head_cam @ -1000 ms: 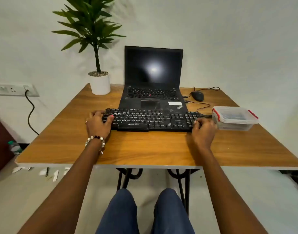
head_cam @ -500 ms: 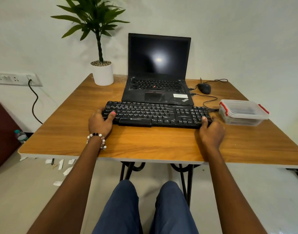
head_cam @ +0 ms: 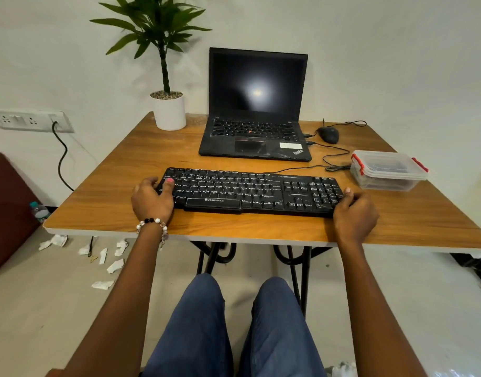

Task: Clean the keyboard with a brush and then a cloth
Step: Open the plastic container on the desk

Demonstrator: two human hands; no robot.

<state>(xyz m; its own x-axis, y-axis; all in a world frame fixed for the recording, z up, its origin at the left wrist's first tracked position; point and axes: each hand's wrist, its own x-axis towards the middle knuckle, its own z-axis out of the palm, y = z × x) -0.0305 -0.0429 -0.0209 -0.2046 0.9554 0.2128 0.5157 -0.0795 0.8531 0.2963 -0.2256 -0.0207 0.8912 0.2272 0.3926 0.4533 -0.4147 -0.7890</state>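
Both hands grip the keyboard's ends on the desk, no cleaning begun.

The left hand (head_cam: 151, 198) clasps the left end of the keyboard (head_cam: 250, 192), thumb on the keys; the right hand (head_cam: 355, 210) closes round the right end. It lies near the front edge of the desk (head_cam: 103, 197). Best moved level, minding its cable (head_cam: 302, 167). No brush or cloth shows; the lidded box (head_cam: 388, 170) at right may hold them.
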